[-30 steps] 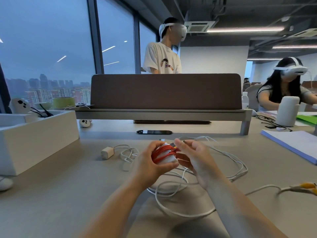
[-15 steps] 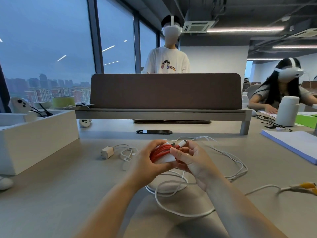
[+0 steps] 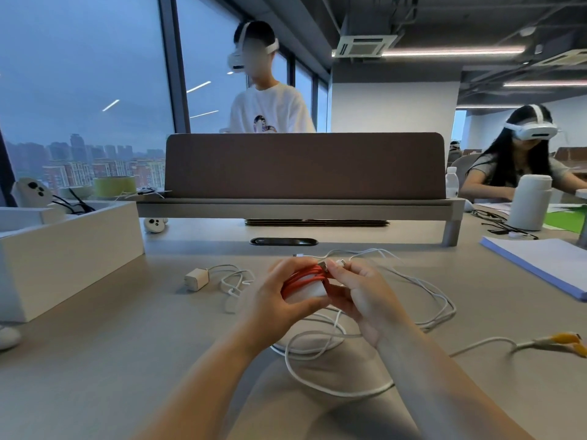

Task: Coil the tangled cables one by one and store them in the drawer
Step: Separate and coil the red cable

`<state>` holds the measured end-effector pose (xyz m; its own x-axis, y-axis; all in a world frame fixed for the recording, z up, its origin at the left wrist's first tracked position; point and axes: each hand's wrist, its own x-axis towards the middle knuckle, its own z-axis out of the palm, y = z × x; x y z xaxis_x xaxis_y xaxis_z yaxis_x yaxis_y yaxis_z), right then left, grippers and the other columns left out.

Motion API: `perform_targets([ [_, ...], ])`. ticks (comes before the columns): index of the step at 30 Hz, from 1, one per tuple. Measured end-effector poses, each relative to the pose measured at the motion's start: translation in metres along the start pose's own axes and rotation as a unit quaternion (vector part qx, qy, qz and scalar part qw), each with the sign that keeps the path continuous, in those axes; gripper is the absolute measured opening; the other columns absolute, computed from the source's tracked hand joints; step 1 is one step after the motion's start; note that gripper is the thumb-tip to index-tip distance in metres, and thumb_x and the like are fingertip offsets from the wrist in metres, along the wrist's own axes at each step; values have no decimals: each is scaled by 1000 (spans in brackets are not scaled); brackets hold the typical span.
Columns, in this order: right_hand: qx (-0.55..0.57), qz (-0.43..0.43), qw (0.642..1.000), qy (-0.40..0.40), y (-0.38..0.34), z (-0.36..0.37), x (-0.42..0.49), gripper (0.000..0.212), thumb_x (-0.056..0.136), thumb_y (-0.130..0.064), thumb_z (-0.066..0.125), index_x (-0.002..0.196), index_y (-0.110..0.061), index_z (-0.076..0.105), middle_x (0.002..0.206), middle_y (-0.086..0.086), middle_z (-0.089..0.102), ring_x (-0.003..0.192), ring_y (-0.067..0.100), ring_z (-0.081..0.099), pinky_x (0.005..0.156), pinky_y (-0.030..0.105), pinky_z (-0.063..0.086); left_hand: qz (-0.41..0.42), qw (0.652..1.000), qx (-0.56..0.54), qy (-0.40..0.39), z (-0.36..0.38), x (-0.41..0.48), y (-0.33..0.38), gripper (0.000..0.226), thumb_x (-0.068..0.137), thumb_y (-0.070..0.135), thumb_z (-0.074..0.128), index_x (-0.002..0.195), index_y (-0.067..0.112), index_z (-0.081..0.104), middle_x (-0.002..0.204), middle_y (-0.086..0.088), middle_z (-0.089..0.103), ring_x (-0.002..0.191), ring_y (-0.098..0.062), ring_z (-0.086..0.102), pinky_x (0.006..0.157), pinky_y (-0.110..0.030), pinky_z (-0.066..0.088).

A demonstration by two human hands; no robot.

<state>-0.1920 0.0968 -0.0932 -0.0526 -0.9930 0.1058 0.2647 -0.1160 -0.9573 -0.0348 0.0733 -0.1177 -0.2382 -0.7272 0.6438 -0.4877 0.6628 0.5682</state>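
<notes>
Head view: white cables (image 3: 446,304) lie sprawled under the grip; red cable (image 3: 298,278), wound tight, is clasped in the left hand (image 3: 270,296), its plug (image 3: 324,266) pinched by the right hand (image 3: 362,296); let slip untucked, the coil could be sprung

left hand (image 3: 273,300) curled gripping, right hand (image 3: 359,296) fingertips pinching

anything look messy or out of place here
Yes: white cables lie in a loose tangle on the desk, uncoiled. The red cable, gripped by the left hand and right hand, is neatly wound.
</notes>
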Motion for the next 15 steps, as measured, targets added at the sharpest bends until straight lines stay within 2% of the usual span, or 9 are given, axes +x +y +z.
perform_targets([
  [4,47,18,999,-20,-1,-1,0,13,93,-13,58,88,-5,67,67,4,66,59,9,63,55,21,53,30,998,-46,33,3,-1,-1,54,60,62,73,109,47,57,107,22,61,101,-1,61,86,-33,54],
  [8,72,26,997,-22,0,-3,1,11,89,-15,64,94,-6,62,67,3,66,59,10,63,53,23,54,10,996,-91,16,2,-2,-1,52,60,57,78,106,45,58,105,20,64,97,0,63,85,-31,55],
  [10,74,30,997,-12,2,-4,3,22,84,-17,69,98,-7,56,71,4,67,60,12,64,54,25,56,-17,997,-75,-17,1,-2,2,59,60,59,79,110,52,48,104,21,62,94,5,61,80,-21,54],
  [12,57,34,998,2,3,-5,3,34,81,-21,72,106,-5,56,76,6,69,62,13,66,54,26,56,-50,995,-79,-20,1,-1,3,69,55,55,81,111,51,41,101,16,62,91,6,60,76,-14,51],
  [14,36,33,999,12,4,-5,4,44,79,-30,74,111,-5,57,85,8,70,70,16,69,58,26,55,-76,994,-76,3,2,1,2,70,50,56,81,109,47,43,101,18,59,92,5,60,78,-13,51],
  [15,25,33,999,9,4,-6,5,48,77,-35,74,111,-6,58,88,9,70,74,18,69,61,26,55,-82,994,-66,14,3,2,0,69,49,60,80,107,46,46,101,20,59,93,4,59,81,-17,52],
])
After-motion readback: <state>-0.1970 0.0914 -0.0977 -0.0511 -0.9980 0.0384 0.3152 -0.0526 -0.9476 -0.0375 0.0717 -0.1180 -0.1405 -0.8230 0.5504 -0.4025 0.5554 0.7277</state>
